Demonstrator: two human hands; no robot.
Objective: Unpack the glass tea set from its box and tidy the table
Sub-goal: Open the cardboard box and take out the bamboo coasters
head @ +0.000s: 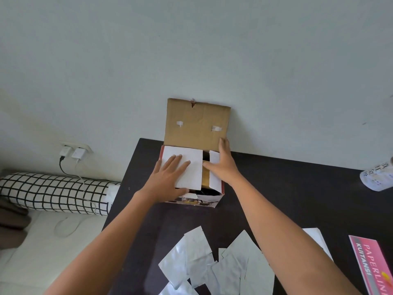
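A cardboard box (196,201) with red printed sides stands at the far edge of the dark table (276,188), against the wall. Its brown lid flap (196,122) stands upright. My left hand (168,177) lies flat, fingers spread, on the box's white left inner flap (189,167). My right hand (223,165) rests on the narrower white right inner flap (214,173), thumb in the gap between the flaps. The inside of the box is dark and its contents are hidden.
Several silvery flat pouches (204,267) lie scattered on the near part of the table. A pink receipt book (372,265) lies at the right edge, a clear printed plastic item (378,177) at the far right. A checked bolster pillow (53,192) and plugged chargers (72,153) are left of the table.
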